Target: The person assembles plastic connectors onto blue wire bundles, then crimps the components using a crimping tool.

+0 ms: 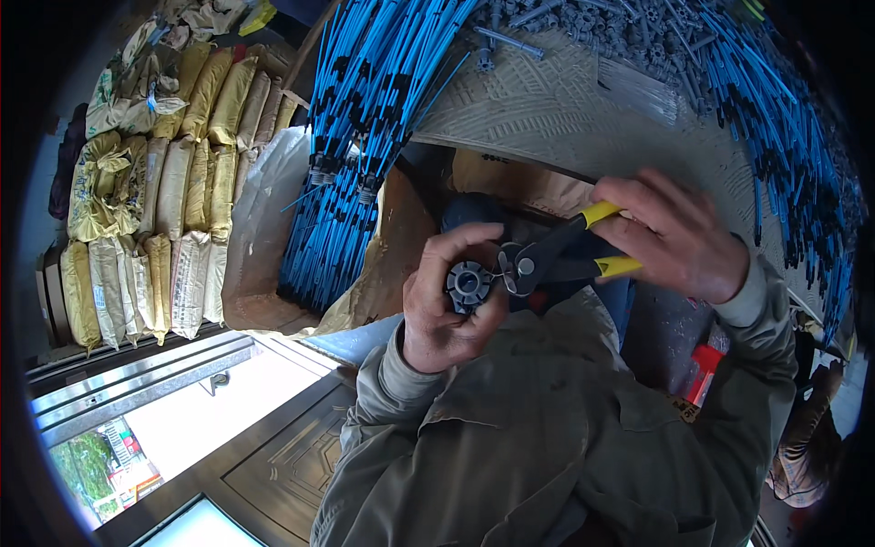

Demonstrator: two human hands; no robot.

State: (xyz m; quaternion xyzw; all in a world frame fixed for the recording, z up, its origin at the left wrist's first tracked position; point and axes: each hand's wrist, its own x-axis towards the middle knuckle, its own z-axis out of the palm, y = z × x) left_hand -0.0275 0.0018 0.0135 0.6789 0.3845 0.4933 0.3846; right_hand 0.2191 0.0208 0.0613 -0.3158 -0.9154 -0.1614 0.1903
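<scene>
My left hand (437, 319) is wrapped round a dark grey, round plastic part (477, 294) with notched segments about a central hole, its end turned up toward me. In my right hand (679, 237) is a pair of cutting pliers (551, 253) with black and yellow handles, which are spread apart. The pliers' jaws point left and lie right beside the plastic part, near my left fingers. Whether the jaws touch the part or grip something small, I cannot tell.
A paper-lined box stands left of my hands, with blue rods (324, 255) in it. Ahead is a pale table (547, 114) with grey plastic parts (629, 32) and more blue rods (793, 137). Filled sacks (178, 187) are stacked at the far left. A red object (702, 369) lies by my right arm.
</scene>
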